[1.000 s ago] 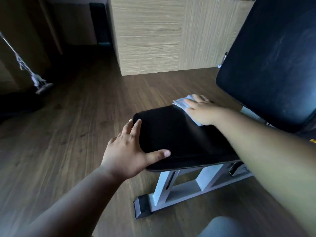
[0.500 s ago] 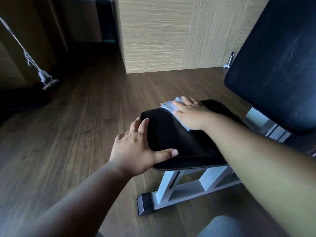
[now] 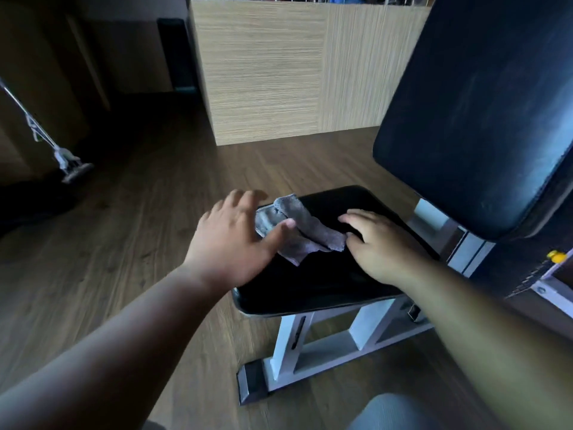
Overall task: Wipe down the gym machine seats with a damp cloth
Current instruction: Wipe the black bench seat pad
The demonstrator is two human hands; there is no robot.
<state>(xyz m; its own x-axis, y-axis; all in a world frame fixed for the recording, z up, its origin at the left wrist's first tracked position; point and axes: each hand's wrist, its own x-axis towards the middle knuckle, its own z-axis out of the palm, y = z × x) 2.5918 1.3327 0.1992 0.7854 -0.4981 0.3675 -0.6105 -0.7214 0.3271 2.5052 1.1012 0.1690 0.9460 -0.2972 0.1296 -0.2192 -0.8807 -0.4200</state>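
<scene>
A black padded seat [image 3: 325, 283] on a white metal frame stands in the middle of the view. A crumpled grey cloth [image 3: 299, 231] lies on the seat's far left part. My left hand [image 3: 232, 240] is over the seat's left edge with fingers spread, its thumb touching the cloth. My right hand [image 3: 381, 243] rests flat on the seat just right of the cloth, fingertips at the cloth's edge. Neither hand grips the cloth. The machine's black back pad [image 3: 483, 119] rises at the right.
The white frame [image 3: 313, 346] has a black foot cap on the dark wood floor [image 3: 124, 243]. A light wooden partition [image 3: 279, 72] stands behind. A cable with a handle [image 3: 66, 162] hangs at the far left. A yellow knob [image 3: 556, 256] sits at the right edge.
My right hand has let go of the cloth and slid right, leaving it lying on the seat. My left hand has moved from the seat's front corner up to the cloth.
</scene>
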